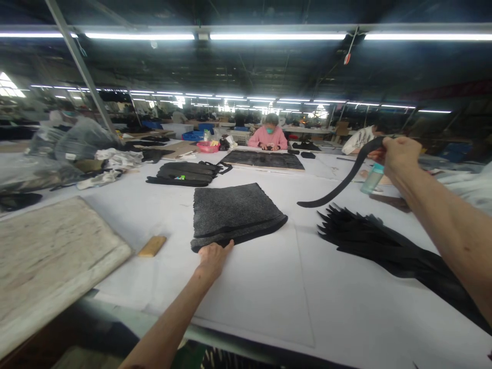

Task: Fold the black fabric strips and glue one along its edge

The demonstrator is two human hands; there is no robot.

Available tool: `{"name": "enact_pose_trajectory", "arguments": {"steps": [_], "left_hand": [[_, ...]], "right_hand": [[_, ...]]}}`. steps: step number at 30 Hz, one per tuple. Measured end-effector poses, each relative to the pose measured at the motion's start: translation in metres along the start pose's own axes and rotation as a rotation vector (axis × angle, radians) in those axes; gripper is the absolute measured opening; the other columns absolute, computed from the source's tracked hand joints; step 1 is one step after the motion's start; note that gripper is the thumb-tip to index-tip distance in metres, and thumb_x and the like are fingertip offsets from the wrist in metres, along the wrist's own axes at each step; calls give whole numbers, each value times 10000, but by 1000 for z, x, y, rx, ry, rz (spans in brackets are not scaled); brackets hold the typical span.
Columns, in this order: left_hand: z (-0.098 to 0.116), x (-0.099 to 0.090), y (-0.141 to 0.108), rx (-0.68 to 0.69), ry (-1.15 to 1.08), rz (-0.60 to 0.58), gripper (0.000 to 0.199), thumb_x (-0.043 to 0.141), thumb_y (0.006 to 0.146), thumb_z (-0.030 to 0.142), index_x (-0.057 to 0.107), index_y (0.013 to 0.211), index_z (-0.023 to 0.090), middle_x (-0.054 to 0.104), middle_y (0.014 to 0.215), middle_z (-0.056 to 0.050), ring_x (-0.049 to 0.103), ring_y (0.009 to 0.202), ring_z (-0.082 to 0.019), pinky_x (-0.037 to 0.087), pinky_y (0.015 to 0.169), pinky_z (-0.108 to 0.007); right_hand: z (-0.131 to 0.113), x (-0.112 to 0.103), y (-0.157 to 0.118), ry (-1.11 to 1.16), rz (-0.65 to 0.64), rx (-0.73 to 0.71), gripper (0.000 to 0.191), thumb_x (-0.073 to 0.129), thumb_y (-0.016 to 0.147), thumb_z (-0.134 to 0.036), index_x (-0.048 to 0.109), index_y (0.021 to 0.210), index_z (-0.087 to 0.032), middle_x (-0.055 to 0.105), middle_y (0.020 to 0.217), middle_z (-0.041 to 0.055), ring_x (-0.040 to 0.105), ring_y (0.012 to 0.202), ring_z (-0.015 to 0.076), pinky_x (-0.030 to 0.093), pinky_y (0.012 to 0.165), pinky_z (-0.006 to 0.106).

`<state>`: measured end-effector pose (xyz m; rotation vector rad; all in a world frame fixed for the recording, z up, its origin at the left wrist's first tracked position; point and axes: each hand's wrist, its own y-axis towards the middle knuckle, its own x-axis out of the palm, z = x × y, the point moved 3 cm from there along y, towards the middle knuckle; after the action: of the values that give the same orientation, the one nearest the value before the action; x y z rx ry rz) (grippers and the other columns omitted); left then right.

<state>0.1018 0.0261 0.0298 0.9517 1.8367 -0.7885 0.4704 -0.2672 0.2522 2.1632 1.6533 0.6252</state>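
A dark grey felt-like piece (234, 207) with black strips along its near edge lies on the white table (261, 292). My left hand (213, 256) rests on the near left edge of that piece, thumb spread to the right, fingers apart and partly over the black edge. Up at the right, my right hand (402, 154) is closed on one end of a curved black strip (346, 182); its free end hangs to the left above the table. Below the raised arm lies a fanned bundle of black strips (376, 246).
A stained pale board (57, 251) covers the left corner, with a tan block (152, 246) beside it. Farther back are stacked black pieces (184, 174), a pink basket (208, 147), a dark panel (263, 159), a greenish bottle (372, 178) and a seated person in pink.
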Motion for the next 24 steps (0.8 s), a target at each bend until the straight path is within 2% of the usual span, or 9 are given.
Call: {"name": "enact_pose_trajectory", "arguments": {"steps": [3, 8, 11, 13, 15, 17, 20, 22, 24], "left_hand": [[0, 0, -3, -34, -27, 20, 817, 519, 710, -42, 324, 1449, 250, 668, 907, -180, 659, 818, -316, 505, 639, -376], [-5, 4, -14, -171, -86, 267, 562, 383, 801, -20, 466, 1340, 120, 603, 1084, -243, 637, 888, -308, 491, 741, -422], [-3, -1, -26, -136, -111, 504, 444, 336, 818, -12, 586, 1169, 93, 559, 1232, -234, 544, 1108, -324, 425, 932, -471], [2, -5, -36, -99, -291, 567, 421, 337, 810, -8, 623, 1094, 116, 579, 1233, -206, 529, 1138, -311, 416, 960, -459], [7, -8, -47, -79, -677, 484, 350, 364, 834, 55, 640, 1031, 144, 654, 1090, -164, 605, 986, -279, 474, 877, -424], [13, -6, -58, -74, -1206, 273, 263, 400, 891, 227, 627, 999, 149, 689, 897, -119, 639, 755, -233, 522, 721, -374], [17, 2, -76, -214, -1856, -40, 417, 387, 913, 481, 581, 989, 120, 681, 755, -99, 632, 601, -189, 518, 566, -305], [11, 11, -86, -410, -2008, -130, 452, 349, 927, 511, 558, 985, 115, 675, 739, -96, 649, 601, -181, 518, 545, -281], [3, 19, -94, -540, -1991, -183, 398, 371, 933, 485, 547, 970, 130, 656, 721, -64, 648, 568, -170, 518, 518, -270]], "right_hand": [[-12, 7, -43, 56, -131, 185, 282, 489, 852, -117, 400, 591, -176, 492, 472, -39, 503, 426, 44, 402, 536, 274], [-17, 19, -129, 43, -480, 102, 226, 528, 853, -165, 445, 643, -176, 536, 498, -40, 494, 448, 57, 409, 523, 190], [-16, 21, -190, -61, -640, -31, 253, 547, 850, -228, 447, 621, -189, 550, 514, -44, 492, 483, 81, 396, 537, 190], [-15, 22, -237, -233, -748, -162, 266, 499, 887, -283, 454, 639, -199, 564, 555, -39, 506, 535, 100, 390, 574, 205], [-11, 22, -287, -435, -852, -286, 257, 439, 927, -296, 493, 693, -204, 594, 625, -19, 527, 584, 118, 385, 600, 224], [-6, 23, -338, -596, -987, -461, 247, 398, 946, -251, 539, 750, -200, 631, 726, 15, 563, 653, 139, 383, 620, 246], [3, 23, -407, -637, -1208, -760, 176, 425, 885, -132, 583, 834, -188, 633, 779, 41, 589, 704, 177, 381, 593, 280], [7, 21, -442, -578, -1278, -906, 169, 441, 853, -102, 591, 875, -176, 624, 774, 54, 590, 698, 194, 386, 571, 296], [9, 20, -464, -521, -1279, -993, 187, 417, 872, -102, 593, 876, -166, 618, 759, 68, 585, 686, 201, 394, 556, 305]]}}
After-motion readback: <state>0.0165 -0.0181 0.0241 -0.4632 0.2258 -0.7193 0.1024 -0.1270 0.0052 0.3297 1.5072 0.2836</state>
